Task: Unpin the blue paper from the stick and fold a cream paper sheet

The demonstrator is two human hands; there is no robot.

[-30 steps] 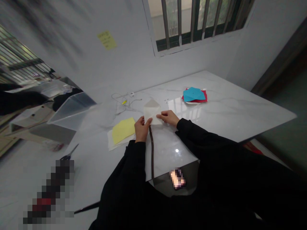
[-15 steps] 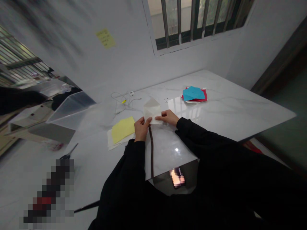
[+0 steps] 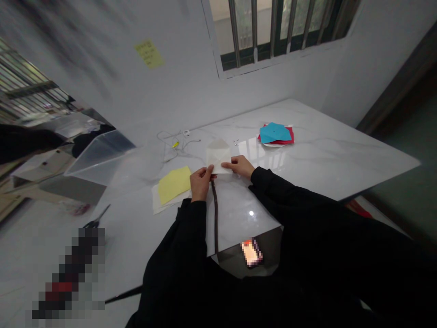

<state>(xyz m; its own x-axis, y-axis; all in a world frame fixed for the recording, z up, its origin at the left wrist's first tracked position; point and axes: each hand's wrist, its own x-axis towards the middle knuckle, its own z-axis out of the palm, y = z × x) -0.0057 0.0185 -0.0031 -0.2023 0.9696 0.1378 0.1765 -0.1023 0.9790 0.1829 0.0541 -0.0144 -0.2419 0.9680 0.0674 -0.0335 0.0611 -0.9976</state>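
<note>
A folded white paper with a pointed top lies on the white marble table in front of me. My left hand pinches its lower left corner. My right hand presses its lower right edge with closed fingers. A dark brown strap runs from under the paper toward me, between my black sleeves.
A yellow sheet on white sheets lies left of my hands. Blue and red papers are stacked at the far right. A white cable, scissors and a clear plastic box sit to the left.
Both hands have stayed on the white paper; the paper's pointed top has shifted slightly right and my view has drifted a little.
</note>
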